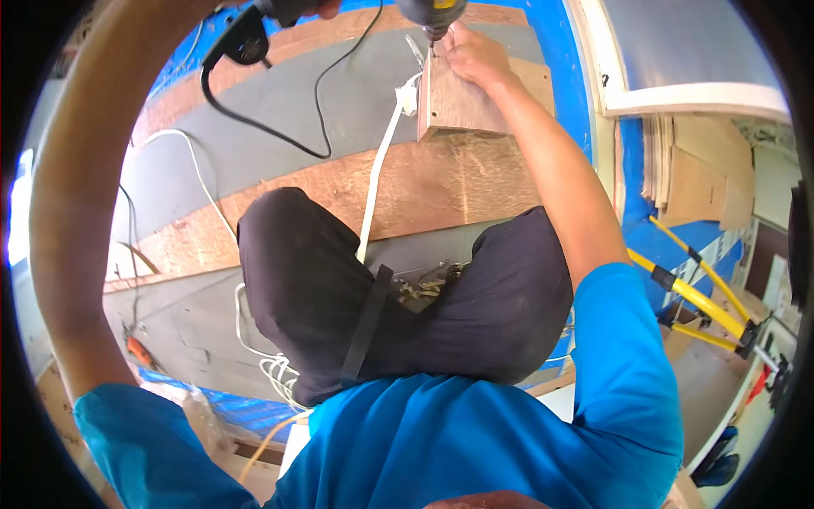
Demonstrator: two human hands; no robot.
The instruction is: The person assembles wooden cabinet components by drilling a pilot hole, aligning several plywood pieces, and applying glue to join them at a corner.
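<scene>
Blue shirt (475, 441) | arms (577, 187) stretched forward | left hand (328, 8) clasping drill (431, 12) — right hand (477, 56) bent on plywood (471, 106) — pinch unclear

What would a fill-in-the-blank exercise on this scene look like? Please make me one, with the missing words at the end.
The hand on the wooden panel is the person's ____ one.
The drill shows at the ____ edge of the picture.
The person's shirt is coloured ____.
The stand at the picture's right side has legs coloured mostly ____.

Missing words: right; top; blue; yellow.
</scene>
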